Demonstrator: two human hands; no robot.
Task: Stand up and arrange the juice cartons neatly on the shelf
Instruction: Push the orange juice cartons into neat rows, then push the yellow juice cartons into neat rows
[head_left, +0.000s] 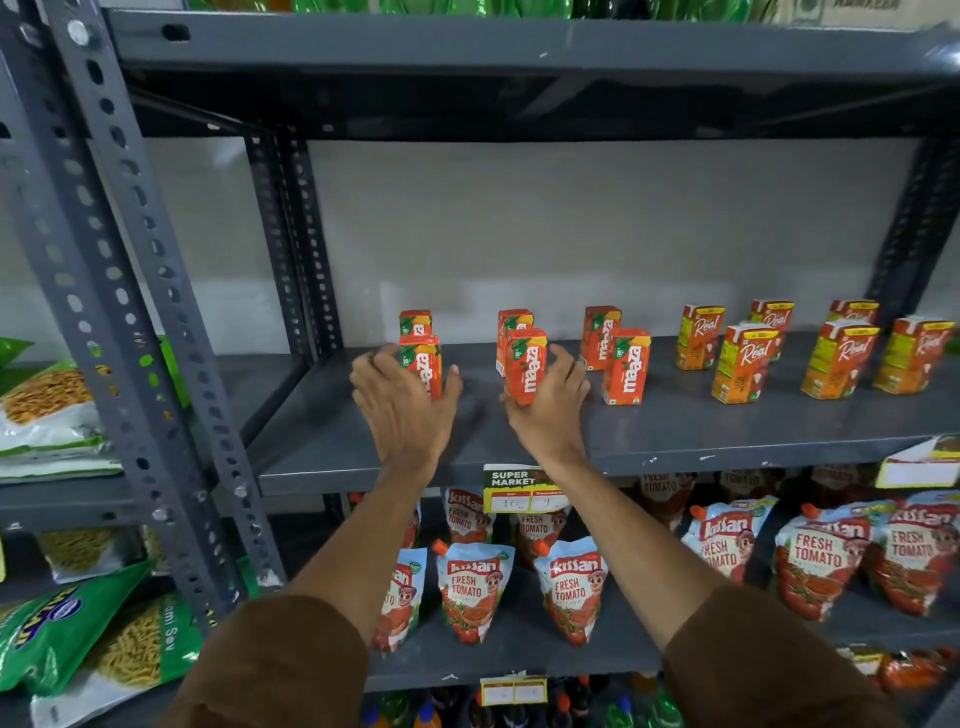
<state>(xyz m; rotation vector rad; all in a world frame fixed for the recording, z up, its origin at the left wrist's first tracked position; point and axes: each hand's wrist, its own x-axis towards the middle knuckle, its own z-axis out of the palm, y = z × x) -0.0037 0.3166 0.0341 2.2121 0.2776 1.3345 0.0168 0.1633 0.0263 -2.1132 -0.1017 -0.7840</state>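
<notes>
Small orange Maaza juice cartons stand upright in pairs on the grey shelf (675, 431). My left hand (402, 410) wraps the front carton of the left pair (423, 358), fingers on its left side and thumb on its right. My right hand (550, 410) grips the front carton of the middle pair (527, 364), which leans slightly. A back carton (415, 322) stands behind the left one and another (511, 319) behind the middle one. A third Maaza pair (627, 366) stands untouched to the right. Several yellow-orange Real cartons (743, 364) stand upright further right.
A perforated grey upright (130, 291) rises at the left, and the upper shelf (519, 47) hangs overhead. A price tag (519, 488) is clipped to the shelf's front edge. Kissan tomato pouches (470, 587) fill the shelf below. Snack bags (52, 410) lie in the left bay.
</notes>
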